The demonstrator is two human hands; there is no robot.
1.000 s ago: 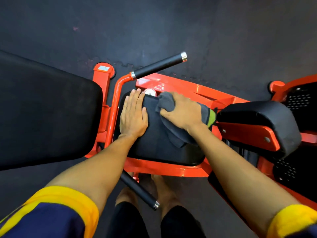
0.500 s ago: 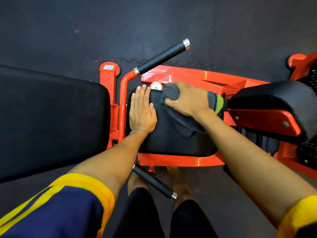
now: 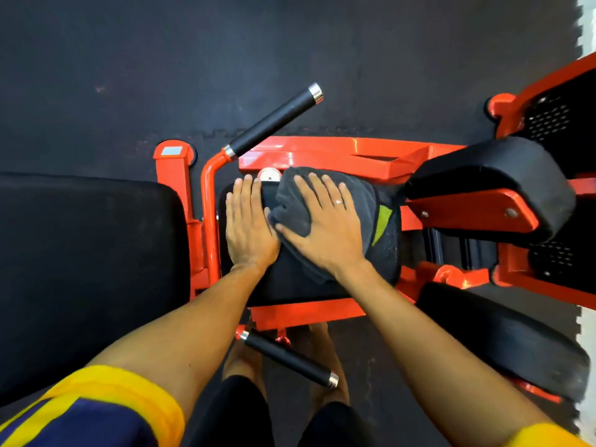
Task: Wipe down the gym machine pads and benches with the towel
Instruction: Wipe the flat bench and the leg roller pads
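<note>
Here, beside the large back pad [image 3: 87, 269], the orange frame [image 3: 322, 153] carries the seat pad [image 3: 290, 287], on which the bunched towel [image 3: 290, 204] lies. The right hand [image 3: 325, 230] presses it flat, fingers straight and spread; the left hand [image 3: 248, 230] rests alongside, fingers together. Step in hand: wiping the seat. The next sweep probably needs firm pressure toward the uncovered near edge.

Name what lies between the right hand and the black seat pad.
The dark grey towel: the right hand presses it onto the seat pad, shown in the head view.
</note>
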